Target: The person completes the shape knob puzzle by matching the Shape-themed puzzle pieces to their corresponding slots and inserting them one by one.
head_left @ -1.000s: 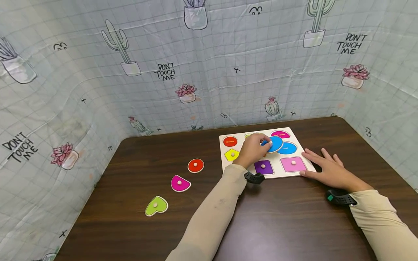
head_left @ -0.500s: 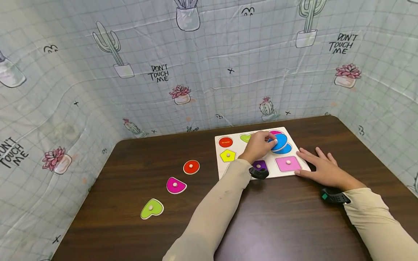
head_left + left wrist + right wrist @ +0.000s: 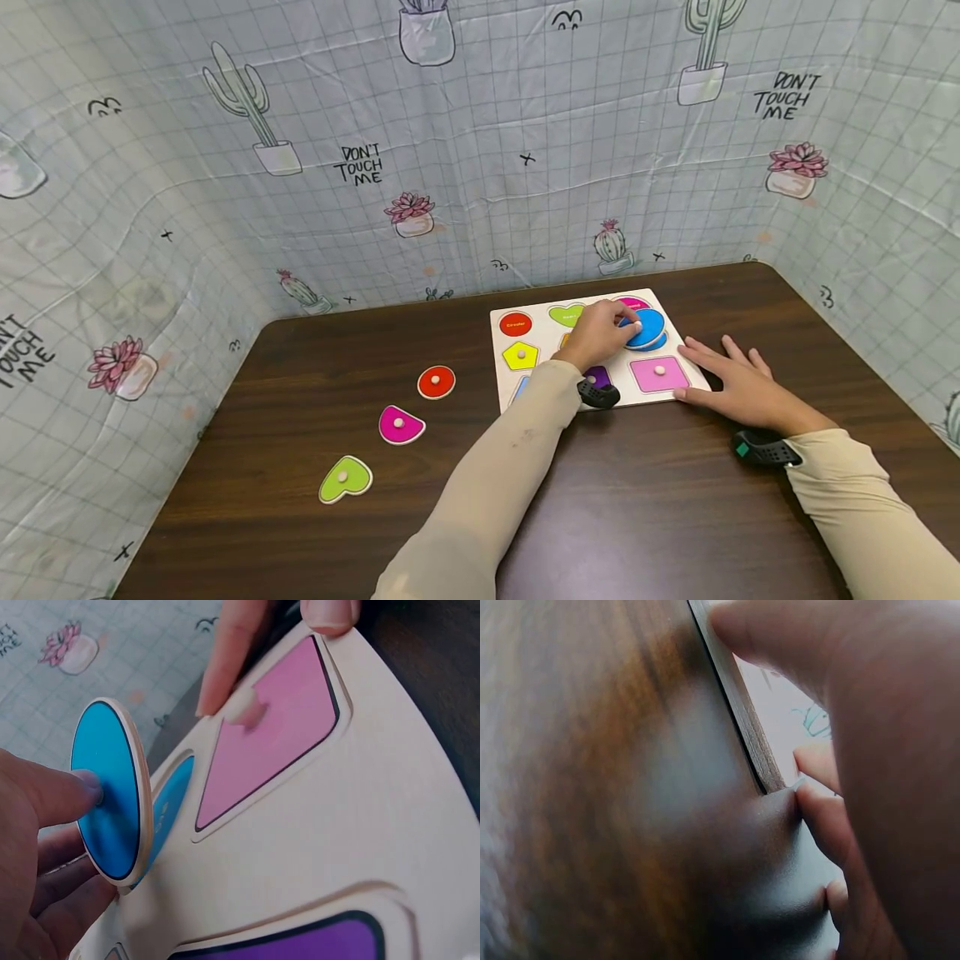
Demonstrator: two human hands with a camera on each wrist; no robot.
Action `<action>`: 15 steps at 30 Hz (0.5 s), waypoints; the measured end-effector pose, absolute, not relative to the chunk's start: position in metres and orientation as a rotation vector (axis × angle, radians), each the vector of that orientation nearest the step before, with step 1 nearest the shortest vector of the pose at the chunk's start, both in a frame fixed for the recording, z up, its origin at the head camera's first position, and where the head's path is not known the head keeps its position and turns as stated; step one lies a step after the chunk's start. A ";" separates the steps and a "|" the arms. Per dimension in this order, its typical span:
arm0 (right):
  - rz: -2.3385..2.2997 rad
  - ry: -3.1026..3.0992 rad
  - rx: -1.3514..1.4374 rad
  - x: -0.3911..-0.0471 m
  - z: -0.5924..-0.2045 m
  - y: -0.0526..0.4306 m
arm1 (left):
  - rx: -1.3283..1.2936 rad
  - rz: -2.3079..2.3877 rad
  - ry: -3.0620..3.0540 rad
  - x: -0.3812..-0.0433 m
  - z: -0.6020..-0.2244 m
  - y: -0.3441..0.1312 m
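Observation:
My left hand (image 3: 596, 340) pinches a blue oval puzzle piece (image 3: 649, 325) by its small knob. In the left wrist view the oval piece (image 3: 112, 825) is tilted up on edge, its lower rim close to a blue oval recess (image 3: 174, 799) in the white puzzle board (image 3: 542, 335). Whether the rim touches the board is hard to tell. Against the board's right edge rests my right hand (image 3: 738, 388), fingers spread, near a pink rectangular piece (image 3: 647, 379). The right wrist view has that hand's thumb (image 3: 742, 630) on the board's edge.
Left of the board lie a red round piece (image 3: 444, 387), a magenta half-round piece (image 3: 408, 429) and a green heart piece (image 3: 356, 479). Yellow pentagon (image 3: 513, 357) and purple (image 3: 602, 375) pieces sit in the board. A patterned cloth (image 3: 480, 183) stands behind the brown table (image 3: 615, 500).
My left hand has carried the blue oval piece rightward, over the blue recess. The heart-shaped recess now shows. My right hand stays at the board's edge, and the head view has shifted slightly.

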State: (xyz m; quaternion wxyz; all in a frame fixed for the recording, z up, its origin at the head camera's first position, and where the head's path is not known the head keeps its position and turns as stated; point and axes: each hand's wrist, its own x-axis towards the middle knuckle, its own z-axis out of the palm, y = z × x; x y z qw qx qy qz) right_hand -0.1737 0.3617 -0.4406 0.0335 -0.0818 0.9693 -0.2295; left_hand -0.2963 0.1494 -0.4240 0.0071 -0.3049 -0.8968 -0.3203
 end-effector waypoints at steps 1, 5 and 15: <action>-0.704 2.980 -0.249 -0.174 -0.441 0.362 | -0.961 -0.978 -2.809 -0.296 -0.424 0.150; -0.689 2.982 -0.262 -0.175 -0.441 0.363 | -0.964 -0.885 -2.824 -0.296 -0.422 0.154; -0.712 2.974 -0.252 -0.172 -0.442 0.363 | -0.864 -0.818 -2.875 -0.291 -0.422 0.164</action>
